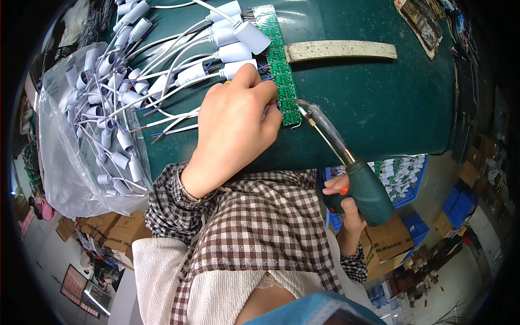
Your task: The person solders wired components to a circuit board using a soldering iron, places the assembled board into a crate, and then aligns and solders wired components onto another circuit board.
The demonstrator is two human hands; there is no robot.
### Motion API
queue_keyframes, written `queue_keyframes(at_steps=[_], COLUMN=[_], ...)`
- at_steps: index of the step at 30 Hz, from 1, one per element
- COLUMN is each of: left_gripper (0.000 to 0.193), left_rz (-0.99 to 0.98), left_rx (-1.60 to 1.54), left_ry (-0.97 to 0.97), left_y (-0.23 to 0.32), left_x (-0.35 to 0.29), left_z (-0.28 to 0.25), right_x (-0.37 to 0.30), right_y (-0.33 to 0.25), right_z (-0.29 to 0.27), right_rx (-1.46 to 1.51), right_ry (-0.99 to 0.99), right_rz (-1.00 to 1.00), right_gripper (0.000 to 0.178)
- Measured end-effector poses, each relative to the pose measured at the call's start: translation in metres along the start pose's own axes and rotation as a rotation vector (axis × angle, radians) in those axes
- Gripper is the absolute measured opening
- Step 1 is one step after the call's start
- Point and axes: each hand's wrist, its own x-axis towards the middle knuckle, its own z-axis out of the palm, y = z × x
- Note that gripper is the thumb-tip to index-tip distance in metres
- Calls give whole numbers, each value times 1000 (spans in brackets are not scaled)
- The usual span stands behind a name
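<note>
My right hand [349,214] grips a dark green soldering gun [371,189] by its handle, one finger at the red trigger. The gun's tip and thin feed tube reach the right edge of a narrow green circuit board strip [283,70], near its lower end. Just left of that strip my left hand [235,119] is closed, thumb and fingers bent together against the board. A bit of something pale shows between its fingers, but what it is stays hidden. Beyond this hand, white cylindrical housings [235,52] with white cables lie along the strip, their coloured wires touching the board.
A pale flat bar [341,50] extends right from the strip across the green tabletop [379,108]. At left, a clear plastic bag [54,157] holds many more white cabled housings. A blue crate [414,184] with small parts stands below the table's front edge. A stained packet [420,24] lies far right.
</note>
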Motion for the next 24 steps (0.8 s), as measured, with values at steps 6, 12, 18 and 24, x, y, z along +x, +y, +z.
queue_keyframes(at_steps=[6, 12, 18, 24], left_gripper=[7, 7, 7, 6], left_rz=[13, 20, 13, 21], left_rx=[1, 1, -21, -11], left_ry=[-32, -40, -50, -53], left_y=[0, -1, -1, -1], left_x=[1, 2, 2, 3], left_z=[-1, -2, -2, -2], right_x=[0, 1, 0, 0], right_y=[5, 6, 9, 12], right_z=[1, 4, 7, 4], right_rx=[-52, -96, -107, -152], right_ry=[14, 34, 66, 42], right_rz=[-12, -5, 27, 24], right_gripper=[31, 34, 37, 38])
